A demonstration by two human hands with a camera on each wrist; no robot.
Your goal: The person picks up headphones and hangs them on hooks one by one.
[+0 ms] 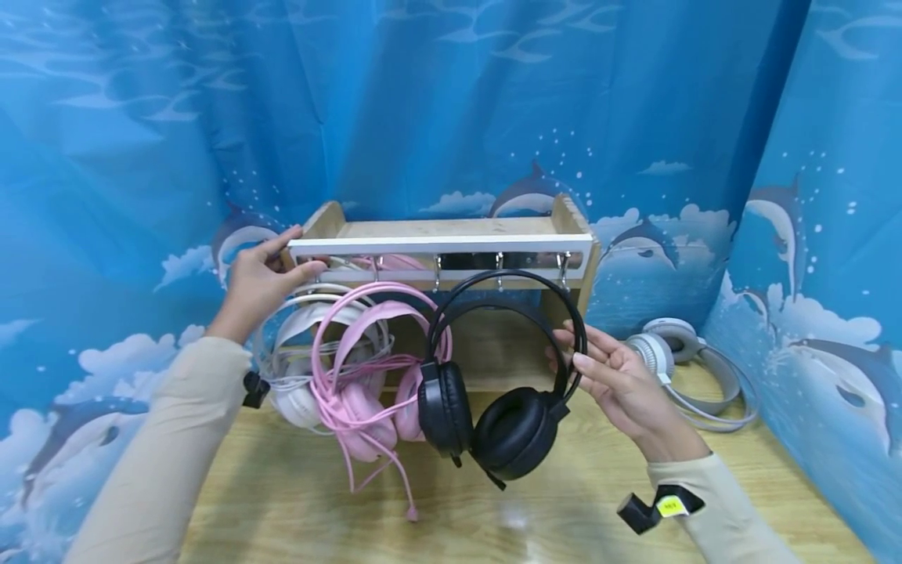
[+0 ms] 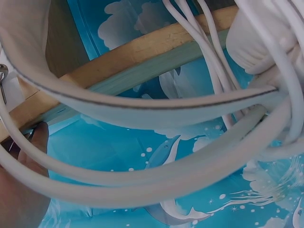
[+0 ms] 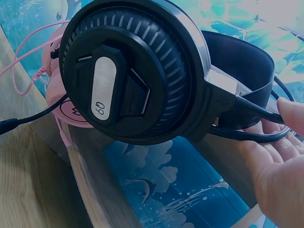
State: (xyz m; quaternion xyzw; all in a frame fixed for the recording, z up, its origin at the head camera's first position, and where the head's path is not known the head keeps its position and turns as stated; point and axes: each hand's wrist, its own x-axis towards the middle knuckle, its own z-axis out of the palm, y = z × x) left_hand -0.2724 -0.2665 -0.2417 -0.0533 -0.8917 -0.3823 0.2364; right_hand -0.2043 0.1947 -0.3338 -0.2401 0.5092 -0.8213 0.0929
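Observation:
Black over-ear headphones (image 1: 451,407) hang in front of the rack, the top of their headband overlapping the metal hooks in the head view. My right hand (image 1: 623,384) holds the headband's right side between thumb and fingers. In the right wrist view a label marks one black earcup (image 3: 123,80). With thumb on the front rail and fingers behind, my left hand (image 1: 257,282) grips the left end of the wooden rack (image 1: 451,247). Just left of the black pair, pink headphones (image 1: 362,427) hang with their cable wound round. White headphones (image 1: 299,403) hang beside my left hand, partly behind the pink ones.
Grey-white headphones (image 1: 722,380) lie on the wooden tabletop (image 1: 310,501) at the right. Metal hooks (image 1: 499,270) line the rack's white front rail. A blue dolphin-print curtain (image 1: 451,94) surrounds the back and sides. The pink cable's end dangles over the tabletop.

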